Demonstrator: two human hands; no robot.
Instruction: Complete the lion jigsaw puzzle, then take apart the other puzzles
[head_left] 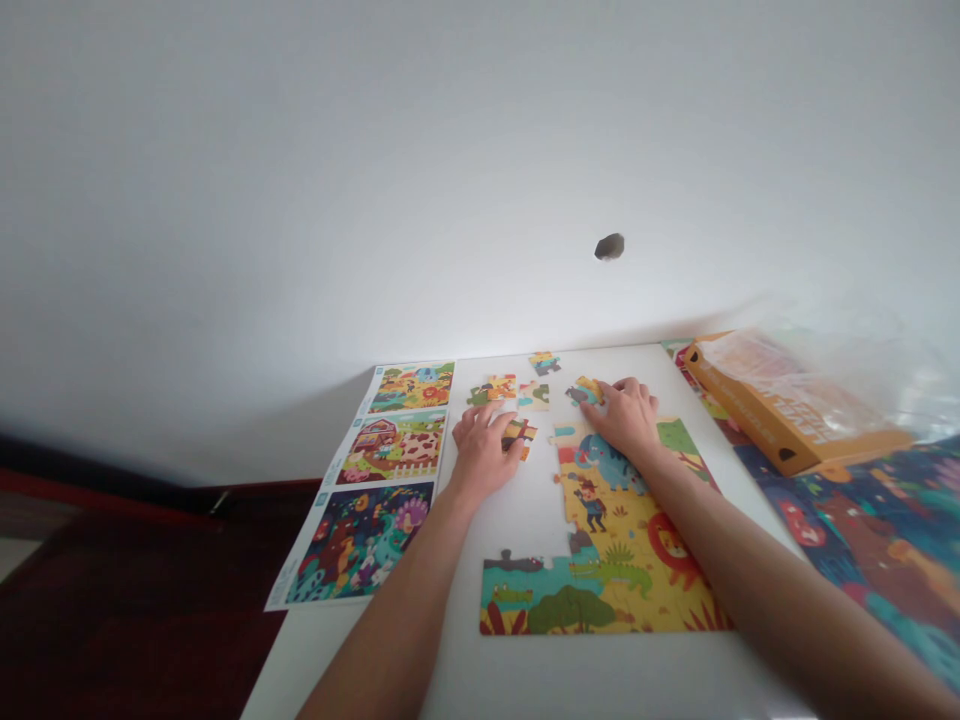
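A partly assembled animal jigsaw [622, 560] lies on the white table [525, 680], with a lion, crocodile and elephant showing. My left hand [484, 448] rests palm down beside it, fingers curled over a loose piece [521, 434]. My right hand [626, 412] lies over the jigsaw's top edge, its fingertips pinching a yellow and grey piece [586, 391]. Several loose pieces [496, 388] lie scattered just beyond both hands, one more [544, 361] near the table's far edge.
A reference sheet [379, 480] with three printed pictures lies at the left, overhanging the table edge. An orange puzzle box [780, 415] under clear plastic wrap stands at the right, on another finished dark jigsaw [885, 540]. A white wall rises close behind.
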